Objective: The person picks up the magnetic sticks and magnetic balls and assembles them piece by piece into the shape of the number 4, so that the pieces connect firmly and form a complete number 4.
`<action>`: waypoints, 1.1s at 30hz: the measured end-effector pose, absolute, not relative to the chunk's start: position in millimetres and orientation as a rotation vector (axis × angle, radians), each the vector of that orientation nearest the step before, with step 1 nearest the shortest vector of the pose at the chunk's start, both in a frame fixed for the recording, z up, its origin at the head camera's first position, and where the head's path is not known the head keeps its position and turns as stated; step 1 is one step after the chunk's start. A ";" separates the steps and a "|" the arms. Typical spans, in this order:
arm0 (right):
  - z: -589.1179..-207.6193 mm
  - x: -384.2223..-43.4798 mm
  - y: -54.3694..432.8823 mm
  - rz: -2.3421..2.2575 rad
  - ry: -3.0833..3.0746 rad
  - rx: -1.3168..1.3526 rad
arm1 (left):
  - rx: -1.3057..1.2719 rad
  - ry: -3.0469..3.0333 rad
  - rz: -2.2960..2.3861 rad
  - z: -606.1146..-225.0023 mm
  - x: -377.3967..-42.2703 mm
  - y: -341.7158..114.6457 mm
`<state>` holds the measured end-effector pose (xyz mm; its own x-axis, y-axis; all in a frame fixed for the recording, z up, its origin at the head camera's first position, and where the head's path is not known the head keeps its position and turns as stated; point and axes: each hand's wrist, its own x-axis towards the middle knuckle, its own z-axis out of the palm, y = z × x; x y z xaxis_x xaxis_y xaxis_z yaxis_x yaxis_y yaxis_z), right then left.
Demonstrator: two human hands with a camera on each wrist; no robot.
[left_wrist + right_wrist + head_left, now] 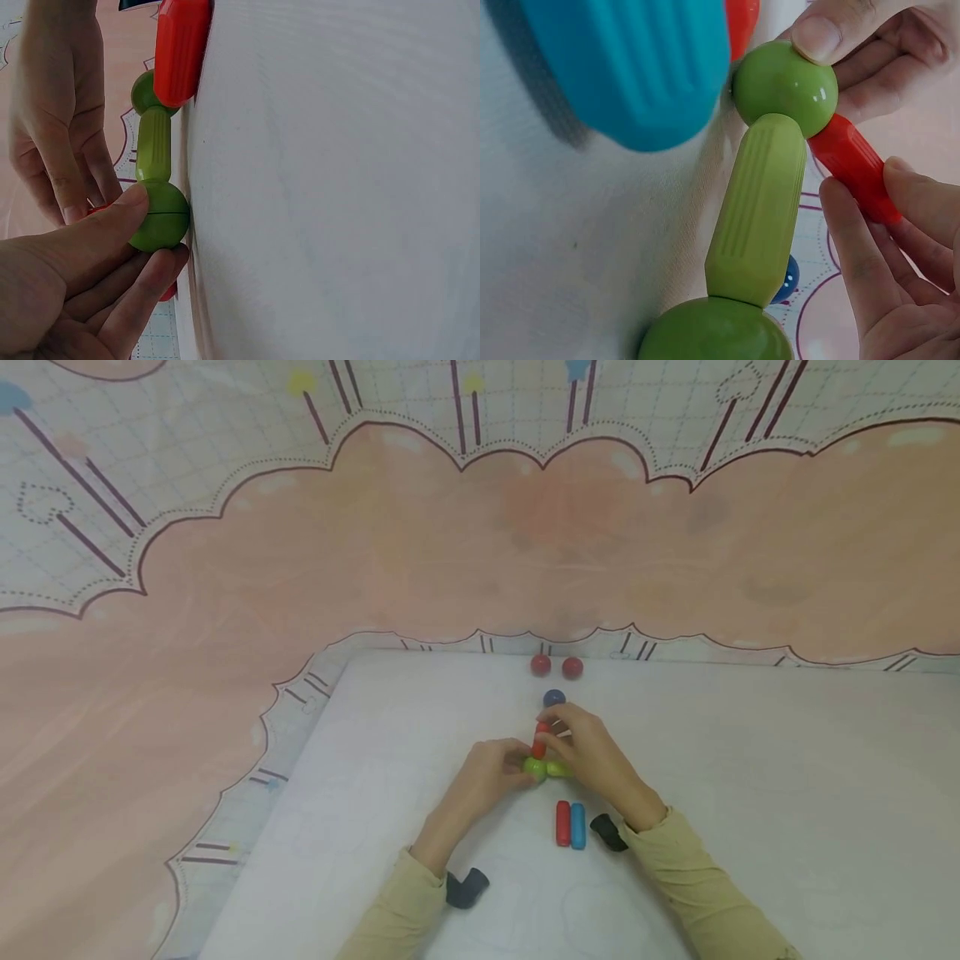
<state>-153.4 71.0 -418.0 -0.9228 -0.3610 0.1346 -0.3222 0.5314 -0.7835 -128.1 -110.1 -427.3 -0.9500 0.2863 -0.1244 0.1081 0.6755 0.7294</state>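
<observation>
My left hand [487,774] pinches a green toy ball [163,219] between thumb and fingers, low at the white tabletop. A light green rod [757,210] joins that ball to a second green ball [714,331]. With thumb and fingertips, my right hand [592,756] holds a red rod [856,166] whose end meets the first green ball. In the head view this red rod stands up and away from the ball, and my right hand partly covers the light green rod. Just beyond my right hand lies a dark blue ball [554,697].
Two red balls [541,665] [572,668] sit near the far edge of the white tabletop [420,710]. Closer to me, another red rod [563,823] and a blue rod [578,826] lie side by side. A patterned cloth [480,552] hangs or spreads beyond the table.
</observation>
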 end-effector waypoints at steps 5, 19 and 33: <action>-418.2 -153.0 70.5 -1.385 2.691 -0.601 | 0.308 2.670 1.130 -427.7 -128.1 -110.2; -423.6 -153.7 68.6 -1.395 2.628 -0.574 | 0.320 2.701 1.135 -427.6 -129.1 -109.9; -428.3 -156.2 66.8 -1.334 2.688 -0.606 | 0.435 2.696 1.153 -429.0 -127.8 -112.4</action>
<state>-156.2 66.8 -428.3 -0.9185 -0.3820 0.1019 -0.3122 0.5428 -0.7796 -127.8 -112.4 -429.0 -0.9416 0.3334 -0.0469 0.1964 0.6571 0.7277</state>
